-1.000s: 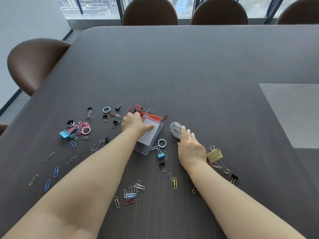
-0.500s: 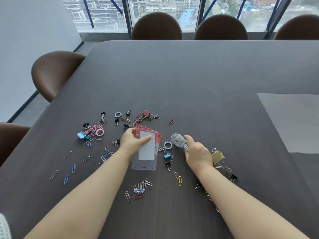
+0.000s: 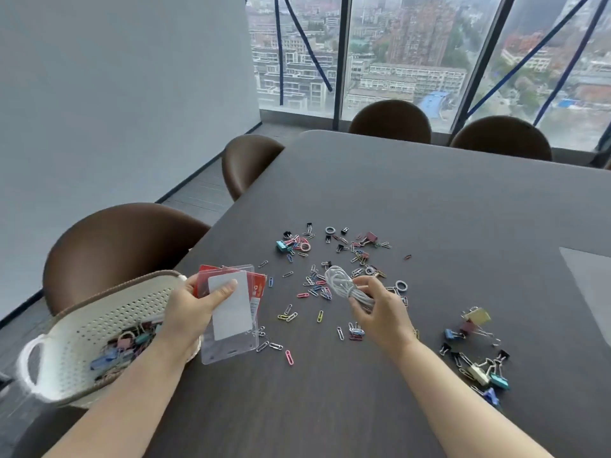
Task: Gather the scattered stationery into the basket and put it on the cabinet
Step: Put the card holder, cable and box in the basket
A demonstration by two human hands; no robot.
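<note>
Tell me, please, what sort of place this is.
Probably an office meeting room high in a city building: a large dark table ringed by brown chairs, and tall windows overlooking rooftops.

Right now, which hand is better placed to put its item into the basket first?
Left. The left hand grips the card holders right beside the basket; the right hand, holding the white cord, is clearly farther from it, so it should probably follow.
</note>
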